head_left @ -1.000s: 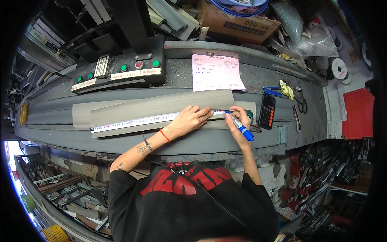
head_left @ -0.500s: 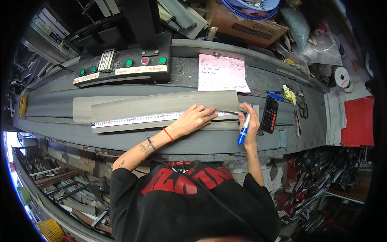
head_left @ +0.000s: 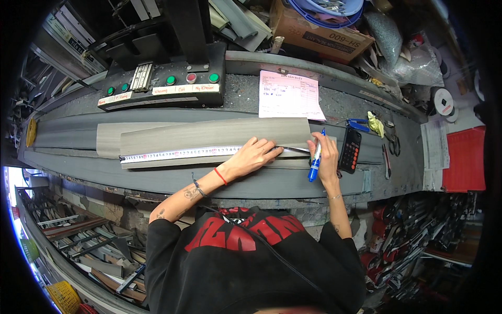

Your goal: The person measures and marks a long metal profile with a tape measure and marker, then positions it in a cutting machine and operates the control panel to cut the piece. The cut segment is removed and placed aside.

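Observation:
A strip of white tape measure (head_left: 193, 152) lies along a long grey-brown slat (head_left: 219, 131), its left end at the slat's left edge. My left hand (head_left: 253, 157) rests over the slat with its fingers closed on the tape, right of the middle. Beyond these fingers the tape shows only as a thin dark edge. At the slat's right end, my right hand (head_left: 328, 157) grips a blue marker pen (head_left: 314, 168), which slants with its blue end toward me. The tape's case cannot be made out.
A pink paper form (head_left: 289, 94) lies behind the slat. A black calculator (head_left: 350, 150) with orange keys, a blue stapler-like tool (head_left: 357, 124) and scissors (head_left: 393, 141) lie at right. A black control box (head_left: 162, 97) with buttons stands back left. More grey slats (head_left: 157, 180) cover the bench.
My right hand and the marker have moved slightly away from me. Right of my left hand, the tape's white face has turned to a thin edge.

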`<state>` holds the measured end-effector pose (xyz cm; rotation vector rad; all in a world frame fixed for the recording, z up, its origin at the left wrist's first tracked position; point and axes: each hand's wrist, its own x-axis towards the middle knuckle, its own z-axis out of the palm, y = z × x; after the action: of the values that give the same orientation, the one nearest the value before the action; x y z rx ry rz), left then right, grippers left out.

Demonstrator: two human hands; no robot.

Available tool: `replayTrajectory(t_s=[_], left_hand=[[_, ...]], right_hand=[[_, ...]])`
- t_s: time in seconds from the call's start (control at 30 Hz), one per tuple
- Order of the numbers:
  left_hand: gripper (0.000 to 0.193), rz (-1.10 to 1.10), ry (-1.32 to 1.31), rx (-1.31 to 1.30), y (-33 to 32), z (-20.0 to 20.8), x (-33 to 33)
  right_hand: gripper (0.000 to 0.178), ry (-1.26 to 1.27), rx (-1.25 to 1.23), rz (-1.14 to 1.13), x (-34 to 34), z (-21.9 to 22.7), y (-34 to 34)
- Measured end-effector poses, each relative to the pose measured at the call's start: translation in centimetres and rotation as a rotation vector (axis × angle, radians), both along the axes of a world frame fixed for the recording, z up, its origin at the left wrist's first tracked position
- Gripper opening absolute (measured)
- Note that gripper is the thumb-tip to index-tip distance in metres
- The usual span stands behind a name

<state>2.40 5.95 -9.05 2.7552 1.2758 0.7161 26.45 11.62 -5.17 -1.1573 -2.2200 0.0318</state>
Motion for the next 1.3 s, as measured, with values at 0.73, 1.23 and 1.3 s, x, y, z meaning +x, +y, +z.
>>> replayTrajectory(t_s=[0.73, 1.23, 1.3], left_hand=[[0.038, 0.138, -0.082, 0.081, 0.7, 0.2, 2.4], [0.02, 0.508, -0.071, 0.256, -0.8, -1.4, -0.2], [0.021, 0.583, -0.06, 0.226, -1.5, -1.6, -2.1]], right_hand=[[0.018, 0.633, 0.017, 0.081, 0.8, -2.6, -3.0], [0.048, 0.193, -0.372, 0.234, 6.0, -1.0, 0.4], [0.048, 0.275, -0.435, 0.241, 5.9, -0.7, 2.3]])
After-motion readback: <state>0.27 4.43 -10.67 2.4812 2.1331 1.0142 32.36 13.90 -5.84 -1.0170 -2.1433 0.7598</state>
